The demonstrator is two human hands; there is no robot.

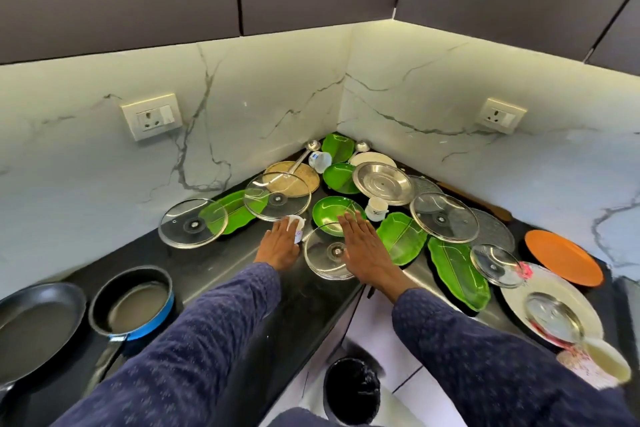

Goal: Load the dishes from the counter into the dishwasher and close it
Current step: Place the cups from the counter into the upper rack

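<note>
Dishes crowd the corner of a black counter (207,263). My left hand (278,246) grips a small white cup (297,225) at the near edge of the pile. My right hand (363,246) is flat with straight fingers, hovering over a glass lid (323,255) and the rim of a round green bowl (332,211). Around them lie other glass lids (192,222) (445,217), leaf-shaped green plates (401,237) (457,272), a steel plate (384,182) and a second white cup (376,209). The dishwasher is out of view.
Two dark pans (133,302) (34,322) sit at the left on the counter. An orange plate (562,256) and a white plate with a steel lid (550,308) lie at the right. A black bin (351,390) stands on the floor below. Marble walls close the corner.
</note>
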